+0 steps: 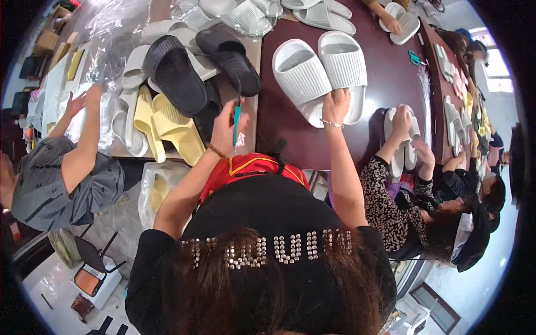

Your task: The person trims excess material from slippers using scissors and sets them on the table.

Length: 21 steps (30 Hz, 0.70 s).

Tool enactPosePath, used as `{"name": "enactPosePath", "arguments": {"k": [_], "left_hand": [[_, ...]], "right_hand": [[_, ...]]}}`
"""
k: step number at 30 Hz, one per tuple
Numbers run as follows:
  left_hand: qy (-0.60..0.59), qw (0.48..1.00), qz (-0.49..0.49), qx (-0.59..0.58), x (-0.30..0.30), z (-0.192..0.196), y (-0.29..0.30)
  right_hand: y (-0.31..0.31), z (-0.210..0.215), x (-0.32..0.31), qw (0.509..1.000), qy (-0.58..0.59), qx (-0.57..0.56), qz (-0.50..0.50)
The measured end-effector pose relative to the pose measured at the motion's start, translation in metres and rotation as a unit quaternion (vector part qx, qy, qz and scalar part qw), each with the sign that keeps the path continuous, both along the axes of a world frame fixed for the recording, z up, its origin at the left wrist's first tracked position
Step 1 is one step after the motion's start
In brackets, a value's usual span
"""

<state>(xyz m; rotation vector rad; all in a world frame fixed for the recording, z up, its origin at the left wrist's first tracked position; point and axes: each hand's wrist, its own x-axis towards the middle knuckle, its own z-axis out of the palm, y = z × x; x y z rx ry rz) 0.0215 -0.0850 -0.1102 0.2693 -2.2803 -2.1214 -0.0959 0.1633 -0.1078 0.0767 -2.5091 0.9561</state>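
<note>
A pair of white slide sandals [304, 70] lies on the dark red table in front of me, slightly overlapping. My right hand [336, 106] grips the pair at its near end, the fingers partly hidden. My left hand [225, 125] is closed round a slim teal-handled tool [237, 115] with a thin dark tip pointing away from me; its exact kind is unclear. Next to that hand is a small white tag with red marks [240, 139]. Just beyond it lie black slides [176, 75], and yellow slides [177, 125] sit to its left.
Grey slides [324, 21] and clear plastic wrapping [192, 14] spread over the table's far side. Teal scissors [414, 57] lie near the right edge. A co-worker at my right handles grey slides [395, 148]; another person [70, 173] works at my left.
</note>
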Motion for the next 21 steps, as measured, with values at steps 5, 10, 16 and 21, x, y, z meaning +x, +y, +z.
{"name": "enactPosePath", "arguments": {"k": [5, 10, 16, 21], "left_hand": [[0.097, 0.992, 0.015, -0.084, -0.055, 0.040, 0.031], [-0.003, 0.940, -0.169, -0.297, -0.094, 0.022, 0.068], [-0.027, 0.931, -0.269, -0.245, -0.093, -0.043, 0.079], [-0.079, 0.936, -0.194, -0.282, -0.084, -0.018, 0.057]], "right_hand": [[0.004, -0.007, 0.031, 0.999, -0.023, 0.032, -0.004], [0.010, -0.029, 0.060, 0.996, -0.088, -0.004, -0.007], [0.048, -0.077, 0.082, 0.968, -0.206, -0.143, -0.001], [0.101, -0.064, 0.089, 0.946, -0.293, 0.061, -0.123]]}}
